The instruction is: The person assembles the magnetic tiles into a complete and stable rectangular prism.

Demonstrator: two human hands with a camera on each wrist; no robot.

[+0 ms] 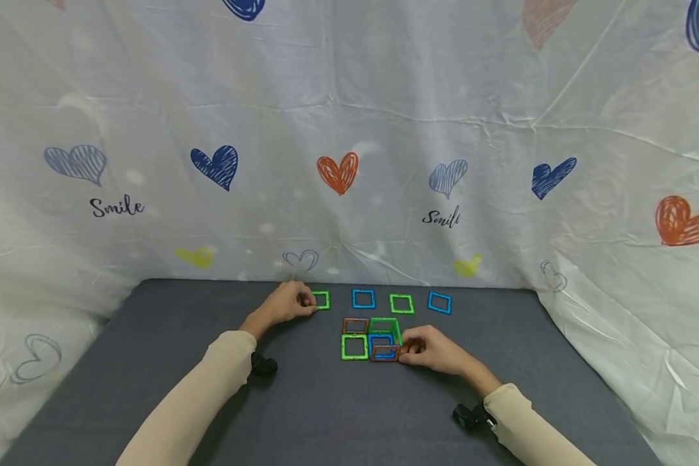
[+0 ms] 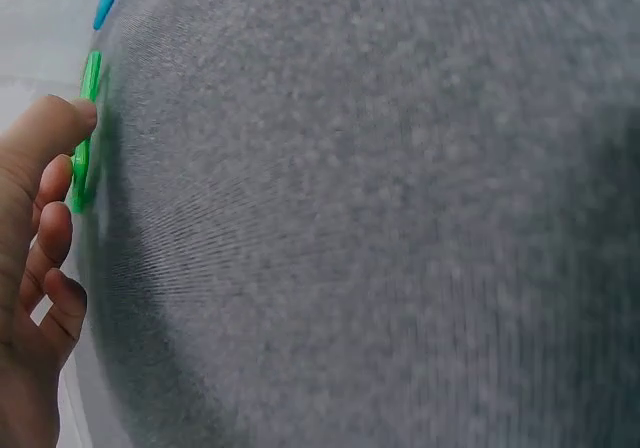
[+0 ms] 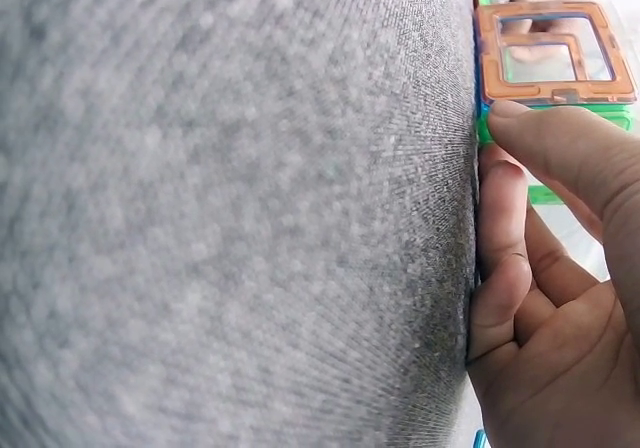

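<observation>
My left hand (image 1: 285, 301) pinches a green square magnetic tile (image 1: 327, 300) between thumb and fingers at the table's back left. In the left wrist view this tile (image 2: 82, 173) shows edge-on, close over the cloth. My right hand (image 1: 433, 349) holds the right side of a small tile build, thumb at the lower corner where an upright orange-brown tile (image 3: 550, 95) meets an upright green tile (image 3: 595, 118). Inside these walls lies a blue tile (image 1: 370, 340). A flat green tile (image 1: 343, 347) and a flat brown tile (image 1: 355, 320) adjoin it on the left.
Along the back lie a blue tile (image 1: 364, 307), a green tile (image 1: 402, 312) and another blue tile (image 1: 439, 310), spaced apart. Dark grey cloth covers the table (image 1: 320, 414). Behind it hangs a white curtain (image 1: 384, 194) printed with hearts.
</observation>
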